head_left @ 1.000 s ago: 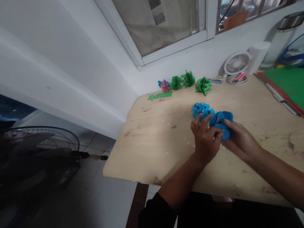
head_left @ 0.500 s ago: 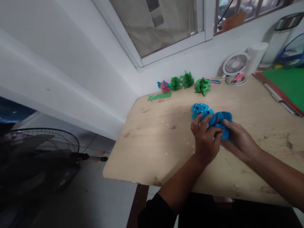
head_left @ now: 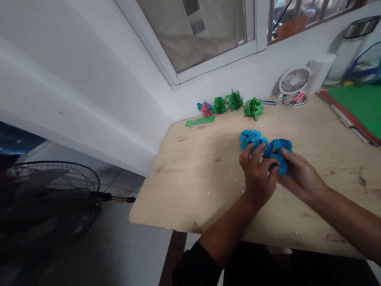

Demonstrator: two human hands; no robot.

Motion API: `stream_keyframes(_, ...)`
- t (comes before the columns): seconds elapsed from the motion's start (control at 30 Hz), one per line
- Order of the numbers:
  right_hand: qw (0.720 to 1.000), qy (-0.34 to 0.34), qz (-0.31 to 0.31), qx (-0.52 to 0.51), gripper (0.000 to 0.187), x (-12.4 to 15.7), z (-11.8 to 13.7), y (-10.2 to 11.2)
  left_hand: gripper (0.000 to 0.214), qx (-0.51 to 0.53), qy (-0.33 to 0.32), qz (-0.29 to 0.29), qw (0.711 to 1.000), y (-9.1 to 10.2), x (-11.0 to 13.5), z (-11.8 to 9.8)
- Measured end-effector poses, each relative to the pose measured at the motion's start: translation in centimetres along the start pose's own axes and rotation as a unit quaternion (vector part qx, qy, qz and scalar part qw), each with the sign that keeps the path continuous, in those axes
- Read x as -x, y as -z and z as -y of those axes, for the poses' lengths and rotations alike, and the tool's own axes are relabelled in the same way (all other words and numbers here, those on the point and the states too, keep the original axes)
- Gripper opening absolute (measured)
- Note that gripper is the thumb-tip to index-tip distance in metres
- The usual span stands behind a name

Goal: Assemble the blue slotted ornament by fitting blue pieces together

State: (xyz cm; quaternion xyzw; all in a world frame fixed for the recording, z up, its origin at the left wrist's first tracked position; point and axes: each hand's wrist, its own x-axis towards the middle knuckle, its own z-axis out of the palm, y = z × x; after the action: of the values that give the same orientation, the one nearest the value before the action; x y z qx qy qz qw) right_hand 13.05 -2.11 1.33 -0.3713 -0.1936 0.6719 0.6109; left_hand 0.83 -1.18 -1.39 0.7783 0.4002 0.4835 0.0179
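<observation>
Between my two hands is a blue paper flower (head_left: 278, 150) made of layered petals, held just above the wooden table (head_left: 178, 178). My right hand (head_left: 303, 171) grips it from the right, thumb on top of the petals. From the left, my left hand (head_left: 258, 171) pinches a lower petal with its thumb and index finger. Just beyond my left fingers lies a lighter blue cut-paper piece (head_left: 250, 138) with small white squares on it. Whether those fingers touch it I cannot tell.
Along the wall stand several green paper flowers (head_left: 235, 100) and a pink-and-blue one (head_left: 206, 109). A green strip (head_left: 208, 120) carries a ring of tape. Farther right are a small white fan (head_left: 295, 80), pink scissors (head_left: 298, 97) and a green folder (head_left: 357, 103). White scraps dot the table.
The blue paper flower has turned slightly in my hands, its upper petals now fanned more to the right. My left hand has barely moved; the other things lie as before.
</observation>
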Motion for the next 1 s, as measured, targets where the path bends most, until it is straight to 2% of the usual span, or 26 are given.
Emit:
stream_keyframes(0.43, 0.999, 0.005, 0.013, 0.030, 0.018, -0.01, -0.38, 0.12, 0.010, 0.019, -0.005, 0.006, 1.000, -0.11, 0.00, 0.14)
stream_keyframes(0.63, 0.999, 0.003, 0.009, 0.032, 0.017, -0.29, -0.01, 0.54, 0.007, 0.028, -0.025, -0.013, 0.999, -0.12, -0.04, -0.12)
stream_keyframes(0.83, 0.999, 0.011, 0.009, 0.031, 0.016, -0.40, 0.08, 0.61, 0.010, 0.021, -0.002, -0.006, 1.000, 0.07, -0.13, -0.15)
stream_keyframes(1.0, 1.000, -0.003, 0.007, 0.023, 0.018, -0.10, 0.11, 0.07, 0.005, 0.025, 0.001, -0.002, 1.000, 0.11, -0.17, 0.01)
